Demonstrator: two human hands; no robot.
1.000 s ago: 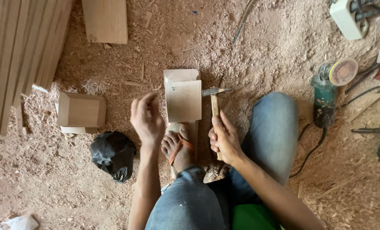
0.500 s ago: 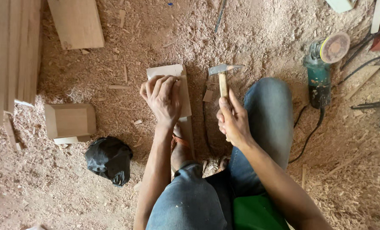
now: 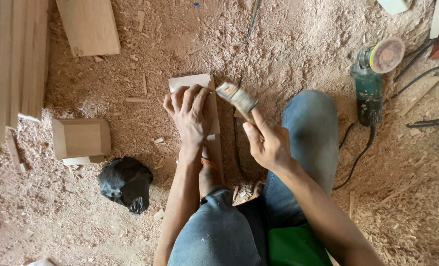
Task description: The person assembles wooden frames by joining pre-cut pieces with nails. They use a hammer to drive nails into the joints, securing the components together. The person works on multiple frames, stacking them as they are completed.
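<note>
Nearest me I see faded denim knees and a green cloth patch. My right hand [image 3: 268,143] is wrapped tight around the wooden handle of a hammer [image 3: 237,97], its blurred metal head raised just beside the board's right edge. My left hand [image 3: 190,118] lies flat, fingers spread, pressing down on a pale, smooth rectangular wood panel [image 3: 196,83] resting on coarse sawdust. Left sits a small bevelled wood block [image 3: 80,139] and a crumpled black bag [image 3: 126,182]. Farther right lies a green angle grinder [image 3: 372,79] with a round sanding disc.
</note>
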